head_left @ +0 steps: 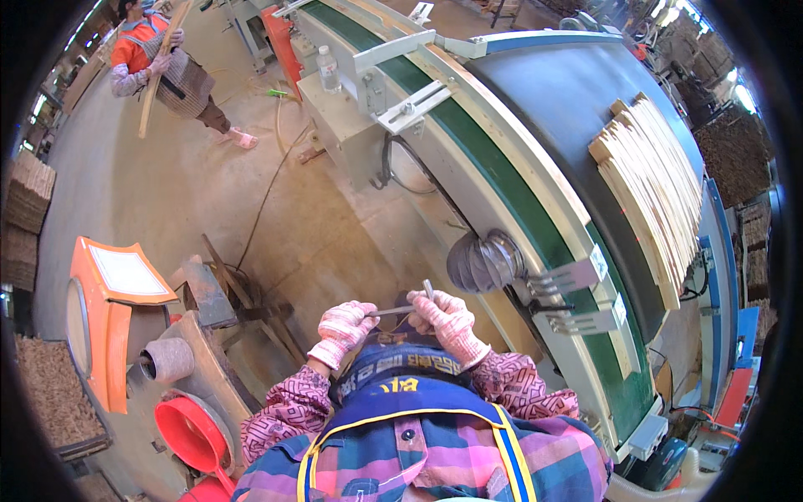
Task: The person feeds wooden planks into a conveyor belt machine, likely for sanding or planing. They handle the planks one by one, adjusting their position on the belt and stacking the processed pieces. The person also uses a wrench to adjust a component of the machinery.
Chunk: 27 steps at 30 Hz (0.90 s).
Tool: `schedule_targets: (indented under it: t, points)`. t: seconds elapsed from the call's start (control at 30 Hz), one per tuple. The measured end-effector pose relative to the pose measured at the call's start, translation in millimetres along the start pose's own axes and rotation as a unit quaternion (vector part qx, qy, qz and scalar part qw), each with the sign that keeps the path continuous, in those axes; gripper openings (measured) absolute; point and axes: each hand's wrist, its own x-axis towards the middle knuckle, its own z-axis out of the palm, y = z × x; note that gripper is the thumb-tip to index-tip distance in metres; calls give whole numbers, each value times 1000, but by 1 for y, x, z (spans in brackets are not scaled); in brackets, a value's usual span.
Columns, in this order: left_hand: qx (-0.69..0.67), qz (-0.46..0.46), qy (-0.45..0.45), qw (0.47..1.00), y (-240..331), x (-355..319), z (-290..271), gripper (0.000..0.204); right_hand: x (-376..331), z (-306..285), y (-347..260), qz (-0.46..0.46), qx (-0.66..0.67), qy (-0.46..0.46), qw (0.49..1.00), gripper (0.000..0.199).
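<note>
Left hand (345,328): your gloved fingers close on one end of a thin grey bar (391,311).
Right hand (447,322): your gloved fingers grip its other side; a short metal piece (428,289) sticks up beside them.
Bar: level, between your fingers.
Green belt (520,201): right of your fingers.
Red pan (186,431): left of them, nearer you.

- A thin grey strip (393,310) is held nearly level between the left hand (345,328) and the right hand (447,322); it looks straight and narrow.
- A short grey piece (428,289) stands tilted upward at the right fingers; whether it is joined to the strip, I cannot tell.
</note>
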Motion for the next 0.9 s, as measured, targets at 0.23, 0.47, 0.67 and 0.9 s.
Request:
schedule_targets:
  t: [0.23,0.47,0.67,0.9]
  points:
    - [-156,-45,38,986,13,91,-62,24,99,16,-91,-8,-64,-30,997,26]
    - [-351,13,6,936,-16,195,-101,30,176,48,-132,-45,31,-48,997,24]
    - [-372,2,-59,926,-54,264,-170,26,216,37,-198,-246,-65,218,942,25]
    - [-262,52,-79,961,-105,332,-217,24,145,-119,-243,-226,-481,580,617,25]
